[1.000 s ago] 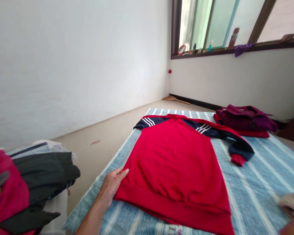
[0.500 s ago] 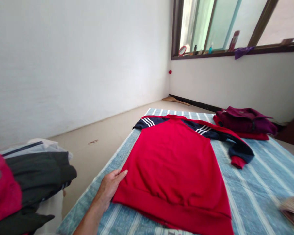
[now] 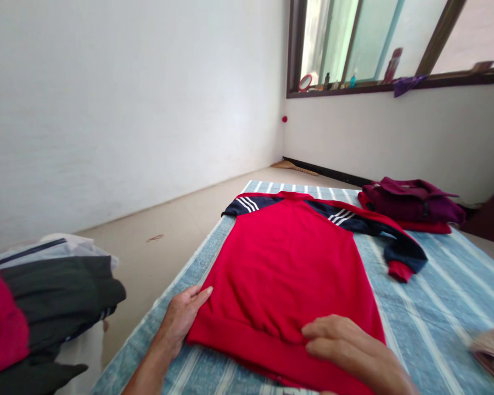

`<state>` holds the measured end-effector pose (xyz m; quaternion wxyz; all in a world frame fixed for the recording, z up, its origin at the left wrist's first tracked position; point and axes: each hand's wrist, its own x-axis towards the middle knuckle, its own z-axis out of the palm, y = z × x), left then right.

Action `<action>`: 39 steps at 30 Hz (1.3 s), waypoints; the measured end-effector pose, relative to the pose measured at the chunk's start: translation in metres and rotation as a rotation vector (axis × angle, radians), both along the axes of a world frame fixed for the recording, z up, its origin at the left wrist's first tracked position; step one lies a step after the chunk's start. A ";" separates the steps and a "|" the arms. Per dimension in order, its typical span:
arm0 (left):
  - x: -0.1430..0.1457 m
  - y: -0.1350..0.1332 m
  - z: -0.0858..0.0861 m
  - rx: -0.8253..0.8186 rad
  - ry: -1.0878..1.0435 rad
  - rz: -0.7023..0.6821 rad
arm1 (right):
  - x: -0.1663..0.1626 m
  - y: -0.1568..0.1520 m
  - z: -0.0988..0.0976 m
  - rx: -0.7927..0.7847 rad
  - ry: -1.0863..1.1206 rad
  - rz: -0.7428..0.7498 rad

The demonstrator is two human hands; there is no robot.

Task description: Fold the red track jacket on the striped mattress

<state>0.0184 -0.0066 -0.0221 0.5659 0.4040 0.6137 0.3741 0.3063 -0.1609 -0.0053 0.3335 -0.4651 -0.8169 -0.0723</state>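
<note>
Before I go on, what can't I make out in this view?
In the head view:
Red top: part of its hem, hidden by the right hand.
Beige item: cut off by the right edge.
Pink garment: cut off by the left edge.
Tall red bottle: any label, too small and blurred.

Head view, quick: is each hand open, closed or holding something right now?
Left hand: at the red top's side edge; grip cannot be told.
Right hand: open, over the hem; contact unclear.

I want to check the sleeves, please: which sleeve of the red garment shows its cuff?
The picture-right sleeve, whose red cuff lies on the striped cloth; the picture-left sleeve shows no cuff.
</note>
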 end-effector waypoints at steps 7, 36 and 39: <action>0.001 0.000 0.003 -0.006 0.016 0.008 | -0.015 0.024 -0.064 0.181 -0.287 -0.119; 0.003 0.000 0.004 -0.026 0.051 0.043 | -0.034 0.020 -0.108 0.112 -0.209 -0.238; 0.003 0.000 0.004 -0.022 0.053 0.033 | -0.033 0.020 -0.110 0.094 -0.214 -0.233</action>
